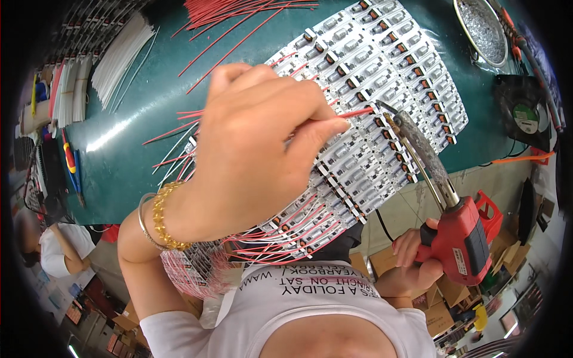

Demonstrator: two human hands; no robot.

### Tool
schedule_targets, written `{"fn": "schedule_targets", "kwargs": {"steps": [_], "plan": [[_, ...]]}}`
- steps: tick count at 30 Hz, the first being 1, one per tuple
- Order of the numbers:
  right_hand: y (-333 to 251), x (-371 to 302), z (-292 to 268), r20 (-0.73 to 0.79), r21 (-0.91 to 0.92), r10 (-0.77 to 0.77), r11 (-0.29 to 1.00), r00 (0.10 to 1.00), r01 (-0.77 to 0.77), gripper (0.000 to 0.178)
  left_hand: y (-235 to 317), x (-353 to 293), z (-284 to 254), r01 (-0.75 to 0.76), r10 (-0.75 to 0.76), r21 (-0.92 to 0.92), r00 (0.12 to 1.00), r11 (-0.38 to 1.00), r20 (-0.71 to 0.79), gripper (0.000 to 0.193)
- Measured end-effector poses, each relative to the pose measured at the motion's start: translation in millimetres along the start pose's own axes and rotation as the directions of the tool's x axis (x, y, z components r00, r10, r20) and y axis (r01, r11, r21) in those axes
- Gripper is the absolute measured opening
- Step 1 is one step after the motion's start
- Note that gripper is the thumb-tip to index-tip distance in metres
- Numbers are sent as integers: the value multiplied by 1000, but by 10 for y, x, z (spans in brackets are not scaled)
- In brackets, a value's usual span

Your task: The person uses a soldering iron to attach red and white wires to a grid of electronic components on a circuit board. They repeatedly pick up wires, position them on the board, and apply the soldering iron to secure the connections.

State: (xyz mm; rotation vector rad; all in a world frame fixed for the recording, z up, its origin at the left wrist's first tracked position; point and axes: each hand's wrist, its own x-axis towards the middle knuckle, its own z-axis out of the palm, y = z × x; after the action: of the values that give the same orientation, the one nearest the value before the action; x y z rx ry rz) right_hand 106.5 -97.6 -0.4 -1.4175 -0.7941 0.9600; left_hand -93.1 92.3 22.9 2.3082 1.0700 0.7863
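Observation:
My left hand [256,137] is closed in a pinch over the panel, thumb against fingers, holding a thin red wire [358,111]. The wire's end points right and meets, or nearly meets, the tip of a soldering gun [462,241]. Around the red and black gun's grip my right hand [418,258] is wrapped, its metal barrel slanting up and left. Beneath both lies a white panel of small circuit boards [382,56] in rows, with grey and orange-black parts. Several red and white wires [298,230] stick out from its near edge. The exact contact point is too small to tell.
The panel lies on a green table [128,173]. Loose red wires [221,12] and white wire bundles [122,53] lie at the back. A metal dish [482,30] and a black fan [522,113] are to the right. Blue-handled pliers [74,170] rest left. A person [62,244] sits far left.

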Motion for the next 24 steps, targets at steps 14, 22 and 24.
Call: {"fn": "schedule_targets", "kwargs": {"steps": [14, 22, 24], "plan": [[43, -9, -54, 122, -16, 35, 999, 992, -33, 67, -41, -54, 201, 0, -2, 102, 1000, 995, 16, 13], [185, 5, -302, 322, -105, -150, 976, 935, 193, 75, -57, -71, 198, -7, 7, 106, 1000, 994, 0, 13], [121, 5, -207, 269, -97, -111, 985, 957, 142, 79, -48, -66, 206, -7, 7, 114, 1000, 994, 6, 12]]}}
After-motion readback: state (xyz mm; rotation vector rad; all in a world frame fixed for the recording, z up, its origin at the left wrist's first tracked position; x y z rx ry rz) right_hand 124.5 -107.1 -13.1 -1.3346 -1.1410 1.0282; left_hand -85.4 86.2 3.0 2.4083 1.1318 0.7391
